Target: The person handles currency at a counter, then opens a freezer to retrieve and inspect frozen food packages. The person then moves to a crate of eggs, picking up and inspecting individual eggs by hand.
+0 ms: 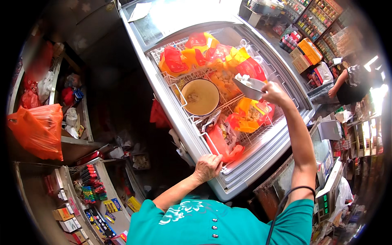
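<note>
My right hand [275,93] grips a metal scoop [254,90] above a chest freezer [158,87]. White pieces [243,77] lie at the scoop's front end. My left hand [207,168] is curled over the freezer's near edge, beside a red plastic bag [220,141]. Inside the freezer, a cream round basin [201,96] with a dark rim holds a few small pale pieces. Right of it, an open bag of pale lumps [228,83] lies partly behind the scoop. Another orange and red bag [247,116] stands open nearer to me, with pale contents.
Red and yellow bags [175,60] line the freezer's far part, in white wire baskets [200,74]. An orange bag [38,128] hangs at left above shelves of small boxes [67,212]. Another person [351,83] is at far right. A dark cable [281,204] crosses my right arm.
</note>
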Available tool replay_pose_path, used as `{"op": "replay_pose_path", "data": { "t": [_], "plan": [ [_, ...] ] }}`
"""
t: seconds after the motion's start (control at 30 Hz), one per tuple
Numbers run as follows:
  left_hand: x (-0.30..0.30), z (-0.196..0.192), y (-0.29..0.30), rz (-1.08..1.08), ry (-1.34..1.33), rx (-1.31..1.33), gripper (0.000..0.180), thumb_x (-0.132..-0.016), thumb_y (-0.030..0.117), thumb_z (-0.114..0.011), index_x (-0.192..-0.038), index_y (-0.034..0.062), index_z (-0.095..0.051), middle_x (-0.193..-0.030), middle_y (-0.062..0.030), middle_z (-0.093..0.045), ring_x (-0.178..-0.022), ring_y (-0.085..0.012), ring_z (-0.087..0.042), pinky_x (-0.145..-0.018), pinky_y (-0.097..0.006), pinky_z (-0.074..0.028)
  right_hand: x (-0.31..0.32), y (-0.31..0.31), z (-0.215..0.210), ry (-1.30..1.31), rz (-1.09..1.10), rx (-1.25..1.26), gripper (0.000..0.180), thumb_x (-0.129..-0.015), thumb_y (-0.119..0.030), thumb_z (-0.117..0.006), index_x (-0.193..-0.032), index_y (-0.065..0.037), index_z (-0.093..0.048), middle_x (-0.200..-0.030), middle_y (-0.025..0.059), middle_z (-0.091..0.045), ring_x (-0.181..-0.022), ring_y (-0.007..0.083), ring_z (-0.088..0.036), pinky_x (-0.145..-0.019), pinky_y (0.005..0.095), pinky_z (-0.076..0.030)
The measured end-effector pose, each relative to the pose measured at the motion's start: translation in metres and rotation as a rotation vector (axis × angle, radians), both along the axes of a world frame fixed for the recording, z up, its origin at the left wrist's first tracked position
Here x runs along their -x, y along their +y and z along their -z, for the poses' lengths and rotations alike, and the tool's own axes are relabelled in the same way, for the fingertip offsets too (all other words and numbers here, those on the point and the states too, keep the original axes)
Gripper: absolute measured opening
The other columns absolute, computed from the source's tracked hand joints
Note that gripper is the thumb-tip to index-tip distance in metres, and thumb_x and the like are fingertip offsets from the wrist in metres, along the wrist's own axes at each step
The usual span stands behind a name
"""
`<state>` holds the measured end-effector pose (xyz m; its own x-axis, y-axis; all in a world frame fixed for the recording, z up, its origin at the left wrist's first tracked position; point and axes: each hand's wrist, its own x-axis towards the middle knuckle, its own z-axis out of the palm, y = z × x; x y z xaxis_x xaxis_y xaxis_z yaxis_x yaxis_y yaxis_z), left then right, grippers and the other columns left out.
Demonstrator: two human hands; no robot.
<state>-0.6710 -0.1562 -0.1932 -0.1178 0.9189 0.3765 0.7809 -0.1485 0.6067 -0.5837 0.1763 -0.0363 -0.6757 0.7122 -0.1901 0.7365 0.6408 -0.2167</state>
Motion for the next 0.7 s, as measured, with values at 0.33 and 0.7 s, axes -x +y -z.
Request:
{"op": "replay_pose_path", "data": {
  "t": [0.33,0.7],
  "plan": [
    [0.012,0.002,-0.004,0.003,0.014,0.059,0.023,-0.071,0.015,-0.061,-0.091,0.0038,-0.059,-0.071,-0.0084,-0.059,-0.067,-0.0232,-0.059,-0.064,-0.035,-0.044,-0.06,-0.038,-0.015,0.19,0.01,-0.057,0.023,-0.069,-0.009,-0.056,-0.089,-0.001,-0.065,-0.082,0.0215,-0.062,-0.078,0.0315,-0.062,-0.071,0.036,-0.047],
    [0.012,0.004,0.0,0.193,0.169,0.073,0.019,-0.07,0.014,-0.056,-0.084,0.0022,-0.058,-0.068,-0.0131,-0.057,-0.068,-0.0314,-0.054,-0.066,-0.041,-0.04,-0.275,-0.288,-0.086,0.585,0.811,-0.217,0.026,-0.074,-0.005,-0.061,-0.1,-0.001,-0.062,-0.082,0.0117,-0.063,-0.069,0.019,-0.058,-0.062,0.0279,-0.045]
  ]
}}
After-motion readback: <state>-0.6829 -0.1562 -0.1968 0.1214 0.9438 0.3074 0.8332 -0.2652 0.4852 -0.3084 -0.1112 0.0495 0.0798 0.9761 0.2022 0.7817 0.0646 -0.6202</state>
